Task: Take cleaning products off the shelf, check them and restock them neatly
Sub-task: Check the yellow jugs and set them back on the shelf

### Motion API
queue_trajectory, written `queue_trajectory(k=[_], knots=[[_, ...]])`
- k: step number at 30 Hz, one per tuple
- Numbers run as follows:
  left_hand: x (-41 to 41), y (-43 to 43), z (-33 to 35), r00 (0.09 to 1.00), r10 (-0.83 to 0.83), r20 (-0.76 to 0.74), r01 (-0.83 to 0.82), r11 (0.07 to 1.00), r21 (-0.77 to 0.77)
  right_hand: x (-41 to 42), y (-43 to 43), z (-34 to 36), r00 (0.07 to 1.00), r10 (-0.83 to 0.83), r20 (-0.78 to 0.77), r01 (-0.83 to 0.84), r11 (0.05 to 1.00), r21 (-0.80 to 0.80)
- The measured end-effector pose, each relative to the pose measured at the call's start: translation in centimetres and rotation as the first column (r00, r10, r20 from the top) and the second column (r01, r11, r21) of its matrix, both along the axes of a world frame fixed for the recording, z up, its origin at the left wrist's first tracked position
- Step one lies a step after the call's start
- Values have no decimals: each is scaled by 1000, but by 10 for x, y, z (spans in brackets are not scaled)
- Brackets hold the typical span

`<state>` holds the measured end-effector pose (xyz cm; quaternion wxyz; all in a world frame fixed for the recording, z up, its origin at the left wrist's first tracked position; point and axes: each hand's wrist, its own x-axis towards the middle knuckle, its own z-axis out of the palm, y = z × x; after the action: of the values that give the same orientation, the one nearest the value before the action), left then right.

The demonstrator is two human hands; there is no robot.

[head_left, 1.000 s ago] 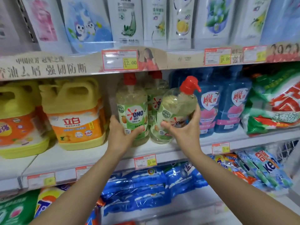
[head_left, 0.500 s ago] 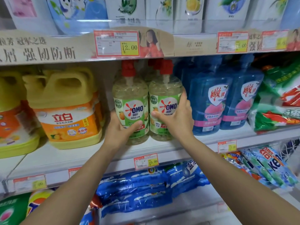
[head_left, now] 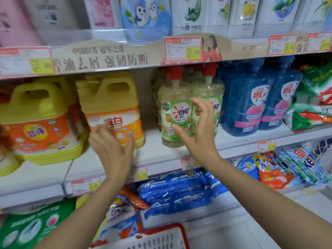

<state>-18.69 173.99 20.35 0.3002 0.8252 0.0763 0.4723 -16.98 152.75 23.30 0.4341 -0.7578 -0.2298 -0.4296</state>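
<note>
Two clear OMO pump bottles with red caps stand side by side on the middle shelf (head_left: 158,155), the left OMO bottle (head_left: 173,108) and the right OMO bottle (head_left: 214,97). My right hand (head_left: 199,133) hovers in front of them, fingers loosely curved, holding nothing. My left hand (head_left: 112,144) is spread open in front of the lower right corner of a yellow jug with an orange label (head_left: 111,105). Motion blur hides whether its fingertips touch the jug.
A second yellow jug (head_left: 37,123) stands at the far left. Blue pump bottles (head_left: 249,97) and green detergent bags (head_left: 316,97) fill the right. Refill pouches (head_left: 143,13) line the top shelf. Blue bags (head_left: 176,191) lie below. A red basket (head_left: 161,236) sits at the bottom.
Both hands let go of the OMO bottles, which now stand upright together. My left hand moved left to the yellow jug. My right hand pulled back a little.
</note>
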Motion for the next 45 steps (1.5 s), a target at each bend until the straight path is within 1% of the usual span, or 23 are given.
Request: queue_trajectory(k=[1, 2, 3, 5, 7, 9, 10, 12, 15, 19, 23, 25, 28, 30, 32, 35, 37, 38, 40, 42, 43, 44, 45], knots=[[0, 14, -1, 999, 44, -13, -44, 998, -49, -5, 14, 5, 997, 73, -38, -74, 997, -18], [3, 27, -2, 997, 59, -48, -64, 993, -97, -7, 29, 9, 983, 145, -117, -147, 989, -11], [5, 37, -2, 994, 36, -101, -50, 989, -141, -7, 42, 13, 955, 208, -211, -207, 978, 23], [11, 56, -1, 978, -124, -169, 79, 966, -248, -4, 67, 21, 865, 323, -383, -305, 946, 109], [13, 67, -1, 943, -295, -154, 222, 903, -368, 8, 89, 28, 777, 379, -502, -350, 924, 155], [10, 70, -1, 924, -343, -167, 260, 886, -383, 22, 108, 34, 727, 402, -556, -375, 912, 168], [8, 70, -2, 923, -344, -173, 262, 890, -373, 27, 115, 38, 718, 410, -562, -379, 908, 178], [1, 69, 0, 915, -366, -169, 284, 883, -373, 43, 123, 37, 740, 385, -552, -346, 921, 179], [-10, 70, -1, 903, -400, -159, 313, 863, -396, 47, 121, 38, 776, 304, -552, -310, 947, 85], [-25, 73, -2, 937, -326, -123, 273, 906, -325, 28, 106, 29, 813, 309, -494, -358, 934, -6], [-48, 63, -3, 958, -277, -79, 247, 930, -271, 3, 85, 13, 805, 431, -409, -421, 899, 118], [-60, 58, 0, 962, -260, -82, 234, 942, -240, -3, 79, 12, 783, 472, -404, -441, 881, 175], [-77, 47, 10, 961, -271, -51, 247, 929, -276, -8, 69, 19, 755, 524, -393, -472, 851, 228], [-87, 36, 19, 958, -287, -1, 271, 904, -330, -8, 63, 30, 730, 569, -379, -505, 822, 262], [-98, 26, 27, 941, -339, 28, 318, 850, -420, -9, 59, 40, 684, 619, -385, -527, 785, 325], [-116, 16, 31, 883, -466, 51, 401, 694, -597, -20, 54, 50, 631, 656, -414, -568, 754, 331], [-129, 10, 27, 878, -475, 56, 389, 641, -662, -26, 52, 51, 562, 684, -466, -605, 724, 332], [-134, 8, 25, 882, -467, 63, 377, 618, -690, -29, 49, 50, 492, 719, -490, -642, 680, 353], [-143, 7, 24, 892, -446, 73, 357, 596, -720, -34, 45, 41, 298, 796, -527, -708, 555, 438], [-147, 9, 29, 891, -448, 70, 353, 589, -727, -48, 45, 24, 120, 831, -543, -676, 469, 568], [-149, 11, 32, 884, -464, 51, 349, 585, -732, -59, 48, 14, 63, 848, -526, -624, 445, 643], [-149, 14, 34, 874, -485, 22, 341, 582, -739, -69, 52, 3, 48, 870, -491, -560, 431, 708], [-150, 19, 36, 859, -511, -20, 330, 585, -741, -80, 58, -5, 73, 885, -460, -492, 433, 755]])
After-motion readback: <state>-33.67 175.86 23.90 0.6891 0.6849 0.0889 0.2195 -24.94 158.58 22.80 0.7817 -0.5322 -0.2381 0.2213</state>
